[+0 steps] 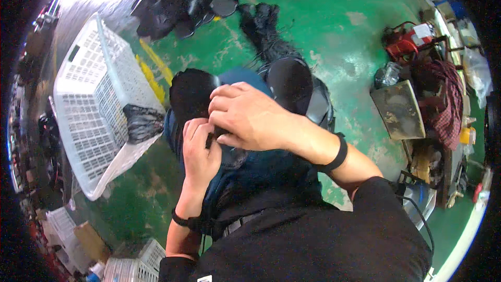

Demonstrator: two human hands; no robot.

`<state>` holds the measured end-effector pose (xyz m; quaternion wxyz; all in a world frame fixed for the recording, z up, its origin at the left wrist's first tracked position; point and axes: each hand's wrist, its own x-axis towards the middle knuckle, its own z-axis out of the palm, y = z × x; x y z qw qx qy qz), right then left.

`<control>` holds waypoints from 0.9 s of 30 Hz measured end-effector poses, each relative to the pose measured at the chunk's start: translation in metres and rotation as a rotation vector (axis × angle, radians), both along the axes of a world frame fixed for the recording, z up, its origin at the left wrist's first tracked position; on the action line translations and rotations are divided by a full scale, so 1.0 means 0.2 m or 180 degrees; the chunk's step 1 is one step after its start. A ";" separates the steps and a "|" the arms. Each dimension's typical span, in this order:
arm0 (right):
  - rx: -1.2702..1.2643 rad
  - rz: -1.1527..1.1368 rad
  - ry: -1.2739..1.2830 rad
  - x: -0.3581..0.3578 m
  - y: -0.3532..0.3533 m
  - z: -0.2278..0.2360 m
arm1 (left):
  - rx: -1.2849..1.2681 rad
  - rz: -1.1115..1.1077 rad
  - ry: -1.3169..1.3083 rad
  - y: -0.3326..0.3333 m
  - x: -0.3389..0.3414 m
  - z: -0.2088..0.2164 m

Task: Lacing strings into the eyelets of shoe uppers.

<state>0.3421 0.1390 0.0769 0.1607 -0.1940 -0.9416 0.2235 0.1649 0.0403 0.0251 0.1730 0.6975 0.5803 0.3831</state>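
The black thing (189, 91) sits on the blue lap (244, 77). The right hand (249, 116) and left hand (200, 151) curl their fingers at its near edge; I cannot tell if they grip it. A loose hold could drop it by the white basket (78, 90).
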 end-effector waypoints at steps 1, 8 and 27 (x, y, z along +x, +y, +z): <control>0.0061 -0.0008 0.0066 -0.01 0.00 -0.01 | -0.0066 0.0002 -0.0001 0.00 0.01 0.01; 0.0389 -0.0055 -0.0531 -0.01 0.01 -0.06 | 0.0329 0.0007 0.0252 -0.01 -0.01 0.02; -0.3095 -0.0019 0.1801 -0.02 0.03 0.07 | -0.0906 0.0256 -0.0056 -0.14 -0.08 0.05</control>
